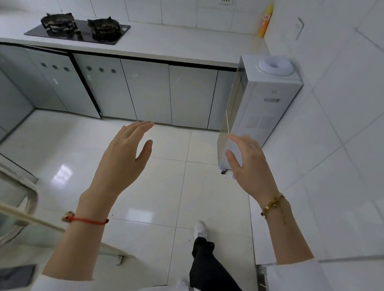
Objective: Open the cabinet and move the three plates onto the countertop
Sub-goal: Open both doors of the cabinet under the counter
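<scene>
Your left hand [122, 155] is out flat, fingers straight, holding nothing. Cabinet [145, 90] sits ahead of both hands, doors closed, countertop [169, 45] above it. Your right hand [249, 167] is spread loose, empty, dispenser [261, 100] just beyond it. Plates not visible.

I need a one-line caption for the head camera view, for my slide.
Both hands, left and right, open and empty, raised toward closed cabinet doors under the countertop.

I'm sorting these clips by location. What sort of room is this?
Most likely a home kitchen: a two-burner gas stove set into a white countertop, a row of closed base cabinets below it, and a water dispenser standing against the tiled wall.
</scene>
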